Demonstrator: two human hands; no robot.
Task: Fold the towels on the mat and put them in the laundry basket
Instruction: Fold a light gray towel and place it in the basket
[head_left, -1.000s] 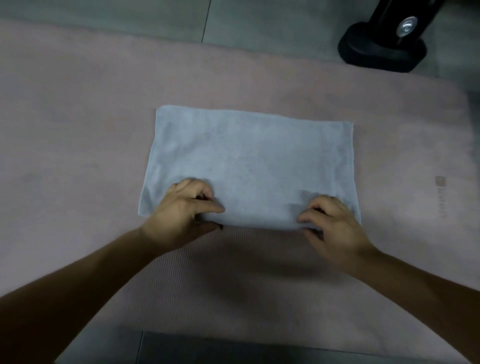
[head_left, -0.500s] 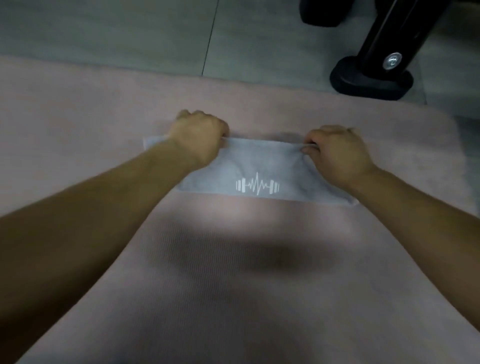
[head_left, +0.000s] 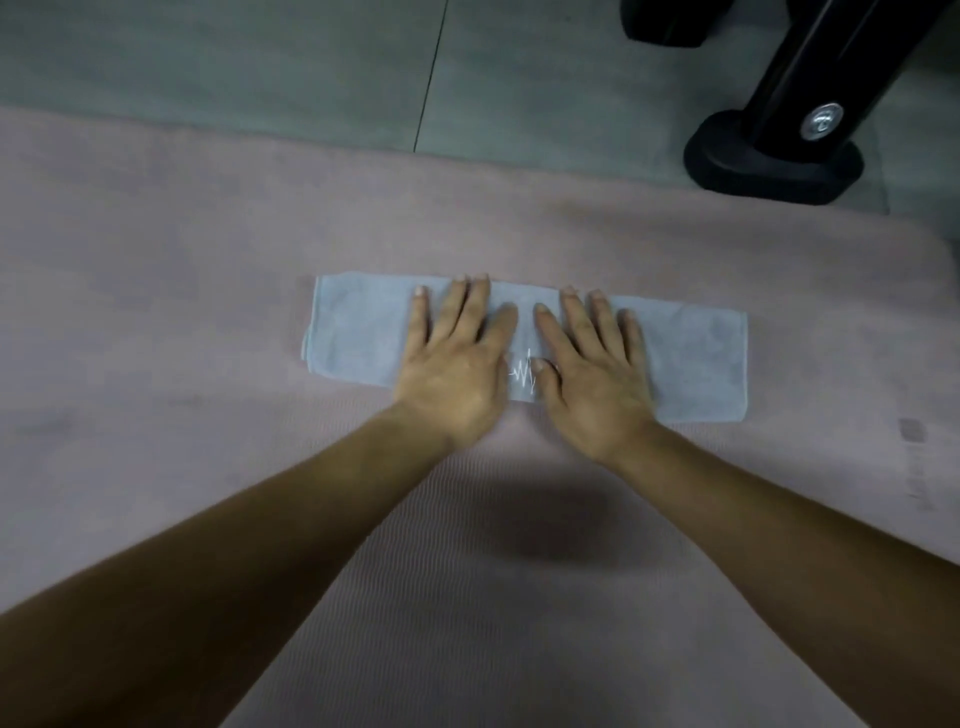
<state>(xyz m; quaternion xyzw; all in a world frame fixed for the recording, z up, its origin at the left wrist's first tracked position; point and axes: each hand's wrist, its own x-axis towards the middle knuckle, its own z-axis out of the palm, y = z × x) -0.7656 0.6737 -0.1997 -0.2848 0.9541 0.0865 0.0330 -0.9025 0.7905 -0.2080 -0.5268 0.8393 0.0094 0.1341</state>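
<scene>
A light blue towel (head_left: 358, 332) lies folded into a long narrow strip across the pink mat (head_left: 156, 312). A white printed logo shows at its middle, partly covered by my hands. My left hand (head_left: 457, 358) lies flat on the strip just left of centre, fingers straight and spread. My right hand (head_left: 592, 364) lies flat just right of centre, fingers straight too. Both palms press the fabric down. No laundry basket is in view.
A black equipment foot (head_left: 774, 166) with a slanted post and a silver bolt stands on the grey floor (head_left: 260, 67) beyond the mat's far right corner. A second black base (head_left: 670, 26) sits at the top edge. A small label (head_left: 912, 431) marks the mat's right side.
My hands pinched the near edge of the wide towel, carried it to the far edge, and let go. Both now lie flat at the middle of the narrow strip.
</scene>
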